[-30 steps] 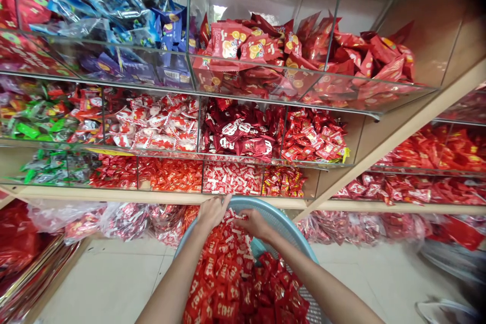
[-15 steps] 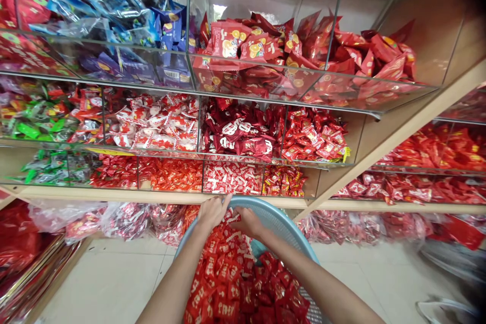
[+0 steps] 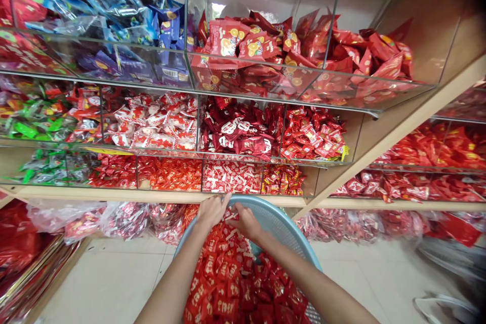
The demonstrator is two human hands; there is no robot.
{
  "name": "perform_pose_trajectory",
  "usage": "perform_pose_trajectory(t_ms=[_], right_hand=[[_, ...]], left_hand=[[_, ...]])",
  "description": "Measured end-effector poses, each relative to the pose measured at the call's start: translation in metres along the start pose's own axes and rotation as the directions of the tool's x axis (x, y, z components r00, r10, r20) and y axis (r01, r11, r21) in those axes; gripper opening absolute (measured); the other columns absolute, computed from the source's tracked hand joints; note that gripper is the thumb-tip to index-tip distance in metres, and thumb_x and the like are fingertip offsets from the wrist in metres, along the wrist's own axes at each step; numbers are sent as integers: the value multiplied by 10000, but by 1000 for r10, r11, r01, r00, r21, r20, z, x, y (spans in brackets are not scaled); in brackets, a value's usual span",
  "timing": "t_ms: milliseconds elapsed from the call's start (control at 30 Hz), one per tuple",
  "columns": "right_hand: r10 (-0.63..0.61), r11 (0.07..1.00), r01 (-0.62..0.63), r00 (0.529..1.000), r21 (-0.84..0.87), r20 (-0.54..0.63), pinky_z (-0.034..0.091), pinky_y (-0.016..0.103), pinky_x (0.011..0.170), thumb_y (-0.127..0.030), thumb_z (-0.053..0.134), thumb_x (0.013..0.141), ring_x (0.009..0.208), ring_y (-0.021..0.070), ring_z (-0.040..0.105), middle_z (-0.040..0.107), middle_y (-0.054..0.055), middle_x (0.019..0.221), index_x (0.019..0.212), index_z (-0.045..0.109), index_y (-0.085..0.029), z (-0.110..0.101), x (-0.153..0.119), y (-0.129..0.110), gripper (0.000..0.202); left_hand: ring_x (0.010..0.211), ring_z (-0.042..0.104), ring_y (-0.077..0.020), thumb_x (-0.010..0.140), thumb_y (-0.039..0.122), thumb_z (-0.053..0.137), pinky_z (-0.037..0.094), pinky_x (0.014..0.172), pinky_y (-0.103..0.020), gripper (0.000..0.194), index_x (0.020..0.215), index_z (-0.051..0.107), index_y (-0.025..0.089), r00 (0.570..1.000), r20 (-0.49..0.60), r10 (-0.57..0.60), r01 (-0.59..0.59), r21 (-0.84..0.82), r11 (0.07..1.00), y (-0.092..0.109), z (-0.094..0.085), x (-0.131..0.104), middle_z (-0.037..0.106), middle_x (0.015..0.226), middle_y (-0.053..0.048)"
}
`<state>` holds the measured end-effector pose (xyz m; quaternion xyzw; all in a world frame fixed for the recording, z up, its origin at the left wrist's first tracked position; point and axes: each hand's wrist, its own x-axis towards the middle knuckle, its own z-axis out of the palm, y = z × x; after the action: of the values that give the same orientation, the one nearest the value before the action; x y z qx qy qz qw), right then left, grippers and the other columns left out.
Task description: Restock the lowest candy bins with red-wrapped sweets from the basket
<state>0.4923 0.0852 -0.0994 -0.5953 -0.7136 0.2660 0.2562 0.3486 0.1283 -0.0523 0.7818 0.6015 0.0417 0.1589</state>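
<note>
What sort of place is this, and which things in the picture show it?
Probably a sweet shop or a store's candy section. A wood-coloured shelving unit with clear dividers sorts what look like wrapped candies, red packets printed with oranges among them, and a blue plastic basket holds small red-wrapped pieces.

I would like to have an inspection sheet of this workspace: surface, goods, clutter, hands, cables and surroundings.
Surface: pale tiled floor, joints visible.
Job's things: blue basket with small red packets inside.
Clutter: plastic bags under the wooden shelf.
Hands: left hand at the basket's far rim; right hand over the packets inside; grip of both unclear.
Cables: nothing seen for certain; a white loop at lower right is too blurred to name.
Surroundings: clear-fronted compartments above hold mostly red goods, with blue packets and green packets at the left.
</note>
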Motion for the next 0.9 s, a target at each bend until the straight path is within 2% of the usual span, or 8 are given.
perform_pose_trajectory(t_ms=[133, 233, 333, 400, 467, 633, 833, 900], right_hand=[[144, 977, -127, 985, 170, -90, 430, 279, 608, -441, 548, 726, 630, 144, 528, 559, -1, 706, 835, 483, -186, -12, -4, 0, 285], [280, 861, -270, 959, 430, 42, 451, 267, 517, -504, 532, 717, 545, 125, 526, 516, -30, 641, 836, 466, -188, -25, -17, 6, 344], [306, 735, -361, 932, 574, 193, 480, 270, 535, -492, 561, 688, 558, 106, 521, 485, -38, 647, 705, 445, -189, -35, -36, 13, 324], [304, 710, -404, 915, 577, 267, 482, 263, 546, -471, 579, 672, 579, 100, 505, 487, -33, 655, 652, 445, -185, -39, -50, 17, 317], [293, 733, -424, 903, 532, 315, 461, 243, 517, -452, 579, 674, 595, 105, 492, 511, -24, 664, 654, 485, -178, -38, -60, 20, 290], [212, 862, -328, 926, 386, 312, 365, 205, 499, -370, 567, 696, 533, 87, 440, 535, -25, 562, 595, 578, -152, -21, -70, 24, 241], [241, 886, -353, 904, 300, 353, 275, 184, 453, -247, 628, 604, 496, 67, 388, 516, -42, 531, 620, 603, -154, -8, -70, 25, 98], [252, 878, -371, 896, 304, 366, 275, 184, 449, -241, 642, 585, 498, 69, 394, 535, -38, 547, 658, 613, -155, -4, -71, 29, 116]], left_hand=[[825, 613, -233, 814, 599, -15, 421, 732, -341, 765, 906, 623, 186, 1000, -2, 4, -4, 0, 1000, 0, 0, 0, 667, 852, -116], [801, 614, -224, 817, 595, -14, 422, 716, -328, 767, 886, 622, 172, 1000, -1, -4, 4, -1, 1000, 0, -1, 0, 664, 838, -113], [771, 614, -212, 820, 593, -12, 421, 699, -317, 760, 857, 619, 170, 1000, -3, -3, 3, -11, 1000, 0, -1, -1, 662, 814, -104], [756, 612, -208, 817, 595, -18, 421, 688, -319, 759, 851, 616, 178, 1000, -6, 2, -2, -16, 1000, 0, -1, -1, 660, 803, -97], [745, 610, -209, 812, 600, -27, 421, 683, -324, 764, 845, 614, 187, 1000, -7, 6, -6, -19, 1000, -1, 0, 0, 659, 789, -91], [773, 609, -220, 810, 604, -29, 420, 702, -337, 770, 878, 617, 190, 1000, -10, 12, -12, -12, 1000, -1, 1, 0, 660, 819, -99], [800, 613, -236, 810, 602, -27, 421, 728, -351, 776, 888, 616, 174, 1000, -15, 10, -10, -3, 1000, -1, 1, 0, 661, 842, -115], [808, 613, -237, 810, 602, -27, 421, 727, -351, 772, 886, 613, 177, 1000, -15, 10, -10, -1, 1000, -1, 1, 0, 662, 844, -116]])
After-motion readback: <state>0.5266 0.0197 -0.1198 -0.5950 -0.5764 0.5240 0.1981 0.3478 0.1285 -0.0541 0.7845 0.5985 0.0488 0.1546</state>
